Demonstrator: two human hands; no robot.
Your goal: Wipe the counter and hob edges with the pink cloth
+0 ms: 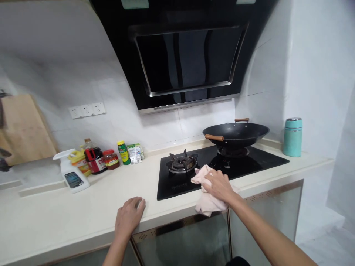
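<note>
My right hand [219, 184] is closed on a pale pink cloth [210, 203], pressing it on the front edge of the black glass gas stove [177, 188]. Part of the cloth hangs over the counter's front edge. Just behind and to the left of the cloth is the left burner [182, 162], which is bare. A black wok [235, 135] with wooden handles sits on the right burner. My left hand [129, 216] rests on the edge of the white counter [111, 192], left of the stove, holding nothing, with its thumb apart from the loosely bent fingers.
A white spray bottle [72, 175], a dark sauce bottle [95, 160], a red-lidded jar [111, 160] and a green bottle [124, 153] stand along the wall. A turquoise flask [293, 138] is at the right end. The black range hood [188, 62] slopes overhead.
</note>
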